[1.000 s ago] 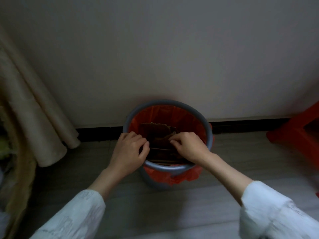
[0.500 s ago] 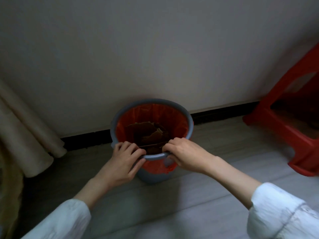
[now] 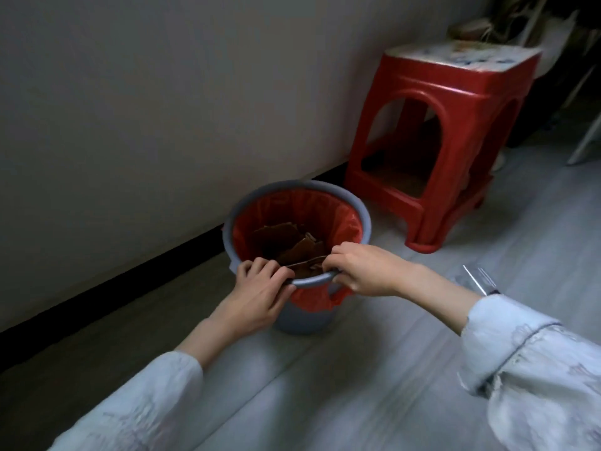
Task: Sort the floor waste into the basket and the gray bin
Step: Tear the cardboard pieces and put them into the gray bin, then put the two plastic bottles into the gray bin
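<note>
The gray bin stands on the floor by the wall, lined with a red bag. Brown cardboard pieces lie inside it. My left hand curls its fingers over the near rim on the left side. My right hand curls round the same rim on the right side, thumb under the lip. A thin cardboard edge runs between the fingertips of both hands. Whether either hand also pinches it is unclear. The basket is out of view.
A red plastic stool stands right of the bin, against the wall. A clear plastic piece lies on the pale floor beyond my right forearm. A black baseboard runs along the wall. Dark clutter fills the top right corner.
Both hands have drawn back from inside the bin to its near rim. The view has swung right, so the stool now shows in full and the curtain is gone.
</note>
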Available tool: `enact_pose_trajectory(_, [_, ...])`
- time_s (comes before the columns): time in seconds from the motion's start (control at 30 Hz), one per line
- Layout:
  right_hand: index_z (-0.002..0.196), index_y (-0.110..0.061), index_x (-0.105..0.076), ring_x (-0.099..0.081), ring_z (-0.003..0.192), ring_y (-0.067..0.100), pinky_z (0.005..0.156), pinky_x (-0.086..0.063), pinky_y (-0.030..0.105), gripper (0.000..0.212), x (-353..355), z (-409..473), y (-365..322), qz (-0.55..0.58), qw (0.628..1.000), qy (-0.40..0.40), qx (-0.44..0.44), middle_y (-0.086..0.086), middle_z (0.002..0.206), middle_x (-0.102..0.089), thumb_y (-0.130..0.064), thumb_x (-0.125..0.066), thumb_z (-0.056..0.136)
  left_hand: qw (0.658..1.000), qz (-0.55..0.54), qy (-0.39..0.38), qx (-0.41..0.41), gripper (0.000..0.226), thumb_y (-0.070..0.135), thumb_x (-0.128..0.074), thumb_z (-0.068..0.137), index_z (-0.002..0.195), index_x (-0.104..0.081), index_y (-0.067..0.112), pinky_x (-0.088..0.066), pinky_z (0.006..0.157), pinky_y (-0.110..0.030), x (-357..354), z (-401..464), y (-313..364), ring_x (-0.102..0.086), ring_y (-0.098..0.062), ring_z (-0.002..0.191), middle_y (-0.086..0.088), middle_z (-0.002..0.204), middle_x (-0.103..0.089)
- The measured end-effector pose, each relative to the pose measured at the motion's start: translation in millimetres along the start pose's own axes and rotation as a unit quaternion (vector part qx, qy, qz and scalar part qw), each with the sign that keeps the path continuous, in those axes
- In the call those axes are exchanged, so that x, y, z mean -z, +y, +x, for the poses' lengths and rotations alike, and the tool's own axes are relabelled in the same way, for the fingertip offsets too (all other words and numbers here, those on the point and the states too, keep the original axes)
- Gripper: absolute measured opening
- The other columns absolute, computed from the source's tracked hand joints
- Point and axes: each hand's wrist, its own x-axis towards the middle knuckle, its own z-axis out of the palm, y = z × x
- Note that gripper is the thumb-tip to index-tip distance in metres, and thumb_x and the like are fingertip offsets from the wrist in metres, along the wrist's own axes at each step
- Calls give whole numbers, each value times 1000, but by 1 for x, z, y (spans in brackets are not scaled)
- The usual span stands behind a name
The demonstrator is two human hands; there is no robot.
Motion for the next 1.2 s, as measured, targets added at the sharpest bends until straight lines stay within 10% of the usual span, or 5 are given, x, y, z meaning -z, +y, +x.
enact_pose_trajectory(0.3, [121, -17, -62, -52, 115, 19, 96, -39, 30, 31, -21, -38, 66, 78, 987, 101, -97, 2, 122, -59, -19, -54, 91, 999, -41, -19, 12, 39, 45, -26, 86, 97, -57, 26, -30, 88, -42, -26, 62, 49, -48, -24, 102, 3, 90, -56])
enact_pose_trajectory(0.43, [130, -13, -54, -40, 133, 23, 115, -16, 29, 37, -33, -46, 75, 93, 984, 135, -76, 8, 140, -48, -15, -52, 93, 998, -42, 7, 36, 37, 39, -30, 84, 99, -59, 22, -27, 93, -41, -25, 64, 64, -46, -24, 108, 1, 99, -56])
enact_pose_trajectory(0.63, [133, -13, -50, -42, 130, 21, 107, -27, 26, 41, -56, -124, 115, 176, 938, 193, -228, 5, 138, -49, -16, -54, 92, 981, 7, 112, -158, 28, 12, -50, 77, 104, -56, 14, -33, 83, -37, -26, 84, 133, -46, -27, 103, -6, 104, -57])
enact_pose_trajectory(0.93, [123, -7, -53, -52, 112, 35, 92, -40, 36, 36, -148, -265, 195, 227, 818, 84, -521, 21, 119, -57, -16, -55, 88, 959, -134, -138, -208, 31, 10, -45, 77, 104, -59, 15, -50, 66, -34, -143, 84, 254, -56, -27, 86, -4, 96, -62])
enact_pose_trajectory(1.2, [136, -1, -32, -38, 127, 39, 103, -32, 39, 60, -202, -279, 228, 265, 773, 64, -572, 22, 137, -37, -25, -60, 89, 822, -99, -455, -328, 56, 37, -62, 83, 133, -42, 20, -37, 89, -37, -215, 39, 334, -40, -27, 118, -8, 129, -45])
